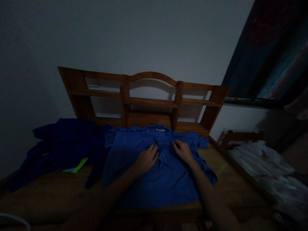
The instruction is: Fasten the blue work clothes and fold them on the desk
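A blue button-up shirt (144,179) lies spread front side up on the wooden desk, its collar toward the shelf and its hem at the near edge. My left hand (147,157) is closed on the shirt's front beside the button placket, where the cloth puckers. On the other side of the placket, my right hand (183,150) has curled fingers pinching the shirt's upper front. Below the hands, the lower placket falls slightly open. Dim light hides the exact fingertip contact.
A darker blue garment (69,144) with a neon yellow-green strip (78,166) lies heaped at the left. Behind the shirt stands a wooden shelf unit (151,102) against the wall. White plastic bags (263,160) lie beyond the right edge of the wooden desk (231,173).
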Demonstrator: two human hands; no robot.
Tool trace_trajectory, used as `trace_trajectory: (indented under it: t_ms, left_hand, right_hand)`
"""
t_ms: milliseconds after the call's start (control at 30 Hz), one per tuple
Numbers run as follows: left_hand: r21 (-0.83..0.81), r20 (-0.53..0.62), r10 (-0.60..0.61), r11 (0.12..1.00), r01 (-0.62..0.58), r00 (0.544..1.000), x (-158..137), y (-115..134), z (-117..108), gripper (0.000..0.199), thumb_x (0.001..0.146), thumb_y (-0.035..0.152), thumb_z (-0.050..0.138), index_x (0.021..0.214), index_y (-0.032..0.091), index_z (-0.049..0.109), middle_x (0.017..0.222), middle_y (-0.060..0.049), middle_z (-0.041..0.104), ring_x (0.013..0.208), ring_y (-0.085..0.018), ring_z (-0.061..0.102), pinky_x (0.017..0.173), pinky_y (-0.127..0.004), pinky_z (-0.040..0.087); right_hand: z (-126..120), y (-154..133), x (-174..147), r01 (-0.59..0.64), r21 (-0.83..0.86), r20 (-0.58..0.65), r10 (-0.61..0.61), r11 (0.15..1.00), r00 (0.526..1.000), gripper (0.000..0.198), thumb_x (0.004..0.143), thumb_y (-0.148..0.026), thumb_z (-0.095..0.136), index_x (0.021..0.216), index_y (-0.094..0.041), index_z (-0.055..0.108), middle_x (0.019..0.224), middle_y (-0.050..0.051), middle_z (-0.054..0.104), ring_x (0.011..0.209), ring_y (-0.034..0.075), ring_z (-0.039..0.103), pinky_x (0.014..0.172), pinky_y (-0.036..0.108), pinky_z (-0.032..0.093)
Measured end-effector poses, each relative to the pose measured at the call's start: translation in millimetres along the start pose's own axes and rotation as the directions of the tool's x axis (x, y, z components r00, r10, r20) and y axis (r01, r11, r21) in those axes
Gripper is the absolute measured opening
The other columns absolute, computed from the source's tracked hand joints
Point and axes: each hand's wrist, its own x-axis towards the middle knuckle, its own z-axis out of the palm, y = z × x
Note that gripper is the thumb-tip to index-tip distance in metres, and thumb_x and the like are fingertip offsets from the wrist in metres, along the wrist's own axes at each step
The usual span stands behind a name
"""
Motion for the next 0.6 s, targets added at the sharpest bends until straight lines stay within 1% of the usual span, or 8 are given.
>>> trace_trajectory:
  t_ms: [100, 167, 233, 300, 367, 433, 500, 600]
  left_hand:
    - [0.128, 0.142, 0.032, 0.991, -0.05, 0.989, -32.4, -10.1, -33.6, 0.032, 0.082, 0.034, 0.053, 0.111, 0.022, 0.055, 0.119, -0.01, 0.051, 0.108, -0.025, 0.051, 0.093, -0.038, 0.04]
    - [0.105, 0.234, -0.039, 0.994, 0.015, 0.972, -71.1, -27.7, -56.8, 0.047, 0.074, 0.037, 0.061, 0.119, 0.027, 0.052, 0.128, -0.008, 0.047, 0.113, -0.025, 0.048, 0.095, -0.038, 0.04]
    - [0.125, 0.263, -0.145, 0.985, 0.116, 0.954, -115.4, -47.0, -76.5, 0.056, 0.073, 0.037, 0.062, 0.126, 0.028, 0.047, 0.135, -0.007, 0.042, 0.121, -0.026, 0.043, 0.101, -0.04, 0.036]
    - [0.183, 0.237, -0.271, 0.956, 0.231, 0.933, -153.6, -60.9, -89.5, 0.047, 0.077, 0.032, 0.055, 0.123, 0.026, 0.051, 0.132, -0.008, 0.047, 0.121, -0.027, 0.044, 0.102, -0.041, 0.035]
    - [0.226, 0.196, -0.333, 0.931, 0.288, 0.922, -176.8, -66.7, -95.6, 0.04, 0.079, 0.026, 0.049, 0.118, 0.025, 0.054, 0.13, -0.007, 0.05, 0.122, -0.026, 0.044, 0.103, -0.042, 0.034]
    - [0.263, 0.141, -0.338, 0.919, 0.294, 0.93, -183.2, -65.6, -98.6, 0.039, 0.077, 0.019, 0.047, 0.115, 0.025, 0.055, 0.129, -0.006, 0.051, 0.123, -0.026, 0.042, 0.103, -0.043, 0.032]
    - [0.302, 0.072, -0.325, 0.908, 0.29, 0.943, -178.2, -60.1, -103.4, 0.04, 0.073, 0.012, 0.046, 0.11, 0.023, 0.056, 0.124, -0.006, 0.054, 0.122, -0.026, 0.042, 0.102, -0.043, 0.032]
    - [0.351, -0.063, -0.321, 0.879, 0.322, 0.945, -166.6, -46.8, -120.6, 0.035, 0.068, 0.006, 0.041, 0.098, 0.019, 0.054, 0.11, -0.008, 0.057, 0.112, -0.025, 0.048, 0.095, -0.039, 0.038]
  right_hand:
    - [-28.9, -13.3, -26.7, 0.108, -0.144, 0.02, -0.107, 0.984, 0.994, 0.034, 0.086, -0.039, 0.047, 0.113, -0.02, 0.057, 0.11, 0.01, 0.057, 0.1, 0.022, 0.053, 0.089, 0.033, 0.039]
    - [-51.3, -12.4, -54.0, 0.182, -0.203, 0.08, -0.169, 0.962, 0.982, 0.044, 0.084, -0.038, 0.049, 0.126, -0.023, 0.049, 0.123, 0.01, 0.05, 0.112, 0.023, 0.047, 0.097, 0.036, 0.036]
    - [-70.6, -0.9, -85.3, 0.216, -0.218, 0.17, -0.181, 0.952, 0.969, 0.056, 0.082, -0.039, 0.052, 0.134, -0.025, 0.039, 0.135, 0.009, 0.04, 0.123, 0.023, 0.04, 0.103, 0.037, 0.032]
    - [-83.7, 17.3, -114.7, 0.214, -0.283, 0.24, -0.147, 0.935, 0.959, 0.068, 0.078, -0.037, 0.055, 0.14, -0.024, 0.031, 0.142, 0.009, 0.031, 0.13, 0.026, 0.031, 0.106, 0.041, 0.029]
    - [-91.0, 34.7, -137.4, 0.165, -0.373, 0.248, -0.073, 0.913, 0.966, 0.067, 0.077, -0.034, 0.054, 0.14, -0.024, 0.031, 0.144, 0.01, 0.029, 0.132, 0.028, 0.029, 0.106, 0.044, 0.029]
    - [-95.4, 45.5, -151.6, 0.086, -0.448, 0.207, 0.009, 0.89, 0.978, 0.06, 0.08, -0.03, 0.049, 0.138, -0.024, 0.036, 0.139, 0.012, 0.038, 0.126, 0.028, 0.039, 0.101, 0.042, 0.036]
    - [-100.2, 48.9, -158.8, 0.019, -0.497, 0.16, 0.07, 0.868, 0.985, 0.054, 0.08, -0.024, 0.047, 0.134, -0.023, 0.043, 0.127, 0.013, 0.05, 0.111, 0.027, 0.054, 0.091, 0.038, 0.044]
    - [-110.7, 45.6, -161.7, -0.017, -0.547, 0.122, 0.1, 0.837, 0.987, 0.052, 0.073, -0.013, 0.046, 0.124, -0.022, 0.052, 0.109, 0.012, 0.06, 0.091, 0.023, 0.063, 0.079, 0.031, 0.047]
